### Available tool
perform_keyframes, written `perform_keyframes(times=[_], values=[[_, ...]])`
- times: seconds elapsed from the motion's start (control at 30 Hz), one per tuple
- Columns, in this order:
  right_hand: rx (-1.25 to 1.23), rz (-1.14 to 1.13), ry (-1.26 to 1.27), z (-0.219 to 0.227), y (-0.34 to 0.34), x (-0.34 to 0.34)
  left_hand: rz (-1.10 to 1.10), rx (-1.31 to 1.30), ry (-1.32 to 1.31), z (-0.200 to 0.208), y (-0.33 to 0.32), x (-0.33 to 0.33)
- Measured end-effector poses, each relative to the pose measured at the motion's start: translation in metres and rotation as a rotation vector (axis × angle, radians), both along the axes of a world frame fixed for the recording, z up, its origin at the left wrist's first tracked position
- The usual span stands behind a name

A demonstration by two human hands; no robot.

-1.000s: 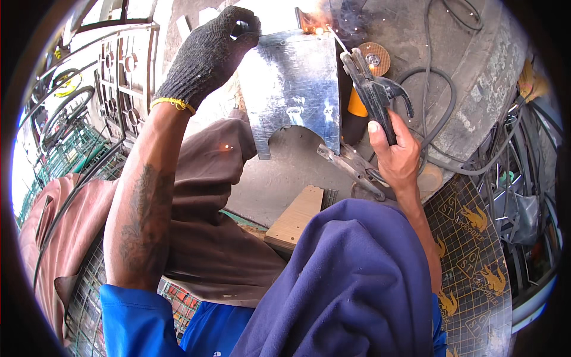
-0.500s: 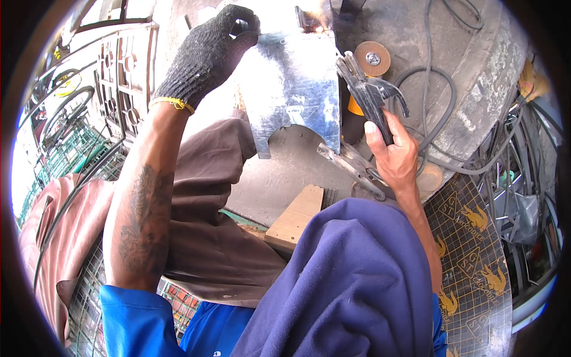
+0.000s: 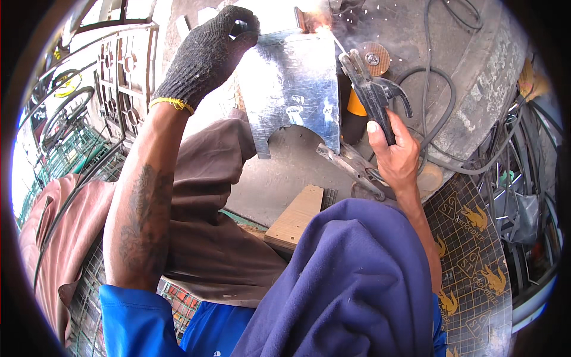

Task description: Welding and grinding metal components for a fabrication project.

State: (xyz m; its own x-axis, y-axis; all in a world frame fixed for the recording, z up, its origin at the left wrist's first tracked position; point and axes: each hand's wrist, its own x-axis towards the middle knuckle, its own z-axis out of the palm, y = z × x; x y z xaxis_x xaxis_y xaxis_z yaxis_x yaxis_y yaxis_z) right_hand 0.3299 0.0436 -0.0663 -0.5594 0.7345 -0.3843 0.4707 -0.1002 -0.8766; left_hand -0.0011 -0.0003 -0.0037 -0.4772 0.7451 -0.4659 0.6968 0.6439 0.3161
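Observation:
My right hand (image 3: 394, 149), bare, is closed round the black handle of a welding electrode holder (image 3: 370, 89). A thin welding rod (image 3: 339, 44) reaches from its jaws to a bright glow and smoke at the far edge of a shiny metal sheet (image 3: 297, 83). Beside that glow a small rusty metal piece (image 3: 307, 21) stands against the sheet's far edge. My left hand (image 3: 208, 53), in a dark knitted glove, pinches the sheet's far left corner, thumb and finger forming a ring. The sheet's near edge has a rounded cut-out.
An angle grinder with a brown disc (image 3: 376, 58) lies right of the sheet, partly behind the holder. Locking pliers (image 3: 357, 169) lie nearer me, with a wooden board (image 3: 295, 217) by my knee. Grey cable (image 3: 449, 89) loops at right; metal scraps (image 3: 523, 196) lie beyond.
The glow at the sheet's far edge is brighter, and sparks now scatter to its right. My right hand and the holder have shifted very slightly; my left hand stays put.

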Motion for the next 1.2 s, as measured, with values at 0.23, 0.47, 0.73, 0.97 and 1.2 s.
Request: perform_keyframes(times=[0.23, 0.47, 0.73, 0.97, 1.2], values=[[0.019, 0.009, -0.017, 0.001, -0.001, -0.003, -0.215, 0.195, 0.027, -0.015, -0.017, -0.016], [0.018, 0.012, -0.010, -0.003, -0.001, 0.001, -0.028, 0.042, -0.027, 0.003, 0.004, 0.003], [0.030, 0.041, -0.023, 0.000, 0.001, -0.005, -0.189, 0.048, 0.050, -0.012, -0.015, -0.014], [0.048, 0.007, -0.011, 0.004, 0.004, -0.003, -0.003, 0.070, -0.053, 0.004, 0.002, 0.000], [0.013, -0.008, -0.020, 0.003, 0.002, -0.003, 0.027, 0.048, -0.060, 0.011, 0.007, 0.005]])
